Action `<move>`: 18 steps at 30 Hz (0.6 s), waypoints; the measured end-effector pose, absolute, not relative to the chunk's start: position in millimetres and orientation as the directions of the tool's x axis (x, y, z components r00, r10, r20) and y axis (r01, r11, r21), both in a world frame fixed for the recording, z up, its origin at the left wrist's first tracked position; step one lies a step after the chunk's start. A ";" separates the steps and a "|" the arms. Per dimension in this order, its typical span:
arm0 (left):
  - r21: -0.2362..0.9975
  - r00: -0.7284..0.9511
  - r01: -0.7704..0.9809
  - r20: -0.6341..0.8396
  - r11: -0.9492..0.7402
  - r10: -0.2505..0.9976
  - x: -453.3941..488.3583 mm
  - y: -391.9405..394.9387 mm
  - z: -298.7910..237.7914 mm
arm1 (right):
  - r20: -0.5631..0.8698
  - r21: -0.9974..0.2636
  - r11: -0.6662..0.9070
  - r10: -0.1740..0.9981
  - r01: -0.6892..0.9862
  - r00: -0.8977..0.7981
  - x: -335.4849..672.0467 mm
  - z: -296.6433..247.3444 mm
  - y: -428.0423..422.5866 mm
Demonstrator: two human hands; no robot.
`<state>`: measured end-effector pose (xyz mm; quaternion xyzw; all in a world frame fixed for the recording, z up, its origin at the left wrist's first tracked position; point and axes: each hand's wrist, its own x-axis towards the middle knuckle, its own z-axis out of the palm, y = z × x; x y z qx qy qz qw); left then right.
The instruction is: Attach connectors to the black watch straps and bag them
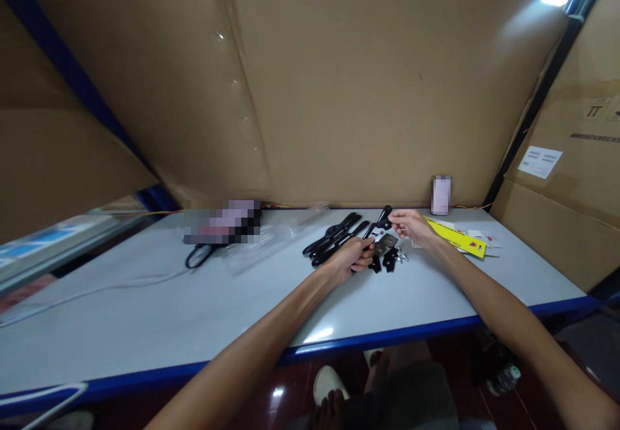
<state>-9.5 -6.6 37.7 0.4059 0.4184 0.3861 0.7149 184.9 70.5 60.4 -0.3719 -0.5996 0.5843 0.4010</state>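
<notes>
My left hand [352, 257] is closed around a slim black handle [384, 212] that slants up and away to the right. At the handle's upper end, the fingertips of my right hand [411, 226] are pinched together beside a small black plate [384, 224]; anything between them is too small to make out. Several more black handles [334, 236] lie in a pile left of my left hand. Under and between my hands are dark flat blades [386, 245], black plates with holes [389, 261] and small silver screws or wing nuts [402, 255].
Yellow packaging card [458, 237] and white papers lie to the right. Clear plastic bags [261, 246] and a blurred-out device [223, 222] with a cable are on the left. A phone-like object [440, 195] leans on the cardboard wall [363, 94]. The table's blue edge [378, 336] runs along the front.
</notes>
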 end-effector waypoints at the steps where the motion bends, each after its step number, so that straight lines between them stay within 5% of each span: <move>1: 0.909 0.362 -0.191 -0.286 0.371 0.887 -9.5 -6.9 37.8 | 0.042 -0.999 0.049 0.915 0.007 -0.402 183.0 59.7 68.8; 11: 0.938 0.396 -0.111 -0.260 0.327 0.881 -8.7 -10.7 41.3 | 0.030 -0.966 0.134 0.908 0.221 -0.419 173.5 59.6 58.4; 18: 0.938 0.385 -0.128 -0.253 0.323 0.888 -9.0 -8.9 37.4 | 0.326 -0.847 0.445 0.867 0.291 -0.376 161.2 43.6 56.9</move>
